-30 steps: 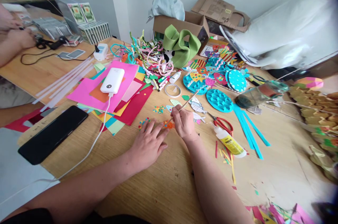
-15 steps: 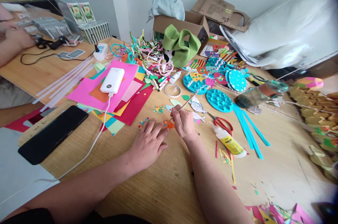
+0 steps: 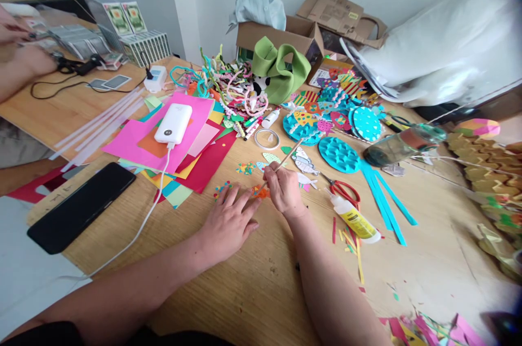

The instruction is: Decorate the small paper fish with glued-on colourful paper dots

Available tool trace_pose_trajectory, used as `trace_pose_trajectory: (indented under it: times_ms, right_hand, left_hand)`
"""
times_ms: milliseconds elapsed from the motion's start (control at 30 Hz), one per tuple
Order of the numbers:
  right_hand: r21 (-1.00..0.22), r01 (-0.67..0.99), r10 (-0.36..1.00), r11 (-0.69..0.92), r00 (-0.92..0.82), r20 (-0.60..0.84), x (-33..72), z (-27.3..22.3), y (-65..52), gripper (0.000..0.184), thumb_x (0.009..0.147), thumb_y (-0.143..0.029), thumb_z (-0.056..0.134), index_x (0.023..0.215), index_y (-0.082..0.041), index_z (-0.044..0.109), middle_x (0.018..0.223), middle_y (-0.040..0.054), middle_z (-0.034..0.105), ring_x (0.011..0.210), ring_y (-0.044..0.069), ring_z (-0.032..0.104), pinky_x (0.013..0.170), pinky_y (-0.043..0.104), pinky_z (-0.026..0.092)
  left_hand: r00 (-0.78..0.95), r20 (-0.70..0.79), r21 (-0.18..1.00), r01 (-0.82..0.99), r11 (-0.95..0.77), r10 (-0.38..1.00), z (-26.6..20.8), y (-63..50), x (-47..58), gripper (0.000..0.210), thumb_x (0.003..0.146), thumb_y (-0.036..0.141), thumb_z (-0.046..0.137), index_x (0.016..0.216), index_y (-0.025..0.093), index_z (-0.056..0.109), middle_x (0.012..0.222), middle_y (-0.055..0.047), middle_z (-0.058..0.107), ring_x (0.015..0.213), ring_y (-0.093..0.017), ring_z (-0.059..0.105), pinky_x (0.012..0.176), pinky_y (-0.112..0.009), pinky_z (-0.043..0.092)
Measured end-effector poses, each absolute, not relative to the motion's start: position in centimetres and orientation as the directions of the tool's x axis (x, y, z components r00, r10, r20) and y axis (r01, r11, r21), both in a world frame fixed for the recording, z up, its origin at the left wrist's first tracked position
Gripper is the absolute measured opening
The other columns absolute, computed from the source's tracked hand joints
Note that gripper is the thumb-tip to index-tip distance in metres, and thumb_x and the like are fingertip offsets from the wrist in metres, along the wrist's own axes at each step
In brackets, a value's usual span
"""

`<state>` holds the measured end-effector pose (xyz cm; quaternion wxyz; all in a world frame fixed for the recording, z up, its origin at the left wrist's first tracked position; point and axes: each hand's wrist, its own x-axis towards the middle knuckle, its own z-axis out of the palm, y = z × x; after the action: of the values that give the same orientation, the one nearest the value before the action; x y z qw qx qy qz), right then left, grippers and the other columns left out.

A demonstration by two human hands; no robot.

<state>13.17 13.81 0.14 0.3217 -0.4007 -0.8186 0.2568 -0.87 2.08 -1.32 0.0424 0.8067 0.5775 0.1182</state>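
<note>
My right hand [image 3: 281, 188] is closed round a thin wooden stick [image 3: 292, 151], held slanted with its lower end on a small orange paper piece [image 3: 262, 192]. Flat on the table lies my left hand [image 3: 232, 218], fingers stretched out, their tips at the left edge of the orange piece. Part of that piece is hidden by my fingers. Just beyond sit small heaps of coloured paper dots [image 3: 246, 168] and several paper fish, among them a black-and-white one [image 3: 304, 164]. Right of my right hand are red-handled scissors [image 3: 346, 191] and a glue bottle [image 3: 355, 219].
A white power bank [image 3: 174, 124] rests on coloured paper sheets [image 3: 118, 142], its cable running past a black phone [image 3: 81, 207]. Pipe cleaners [image 3: 236, 82], a tape roll [image 3: 267, 139], blue scalloped discs [image 3: 339, 154] and a bottle [image 3: 402, 144] stand beyond. A co-worker's hand [image 3: 35, 60] is at far left.
The stick's upper end has swung slightly left while its lower end stays on the orange piece. My left hand has hardly moved. The co-worker's hands at far left have shifted.
</note>
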Motion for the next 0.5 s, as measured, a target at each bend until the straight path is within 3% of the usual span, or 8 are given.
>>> trace_pose_trajectory:
  times_ms: [500]
  right_hand:
    - [-0.679,0.493,0.813,0.543,-0.510,0.281,13.29,0.53,13.81,0.032,0.097,-0.031,0.032,0.069,-0.023,0.045,0.060,0.0010,0.053,0.052,0.015,0.052,0.055,0.027,0.037]
  left_hand:
    - [0.310,0.154,0.201,0.920,-0.337,0.938,-1.33,2.02,-0.90,0.046,0.094,0.041,0.050,0.135,0.021,0.050,0.140,-0.010,0.049,0.132,-0.032,0.036,0.111,-0.055,0.027]
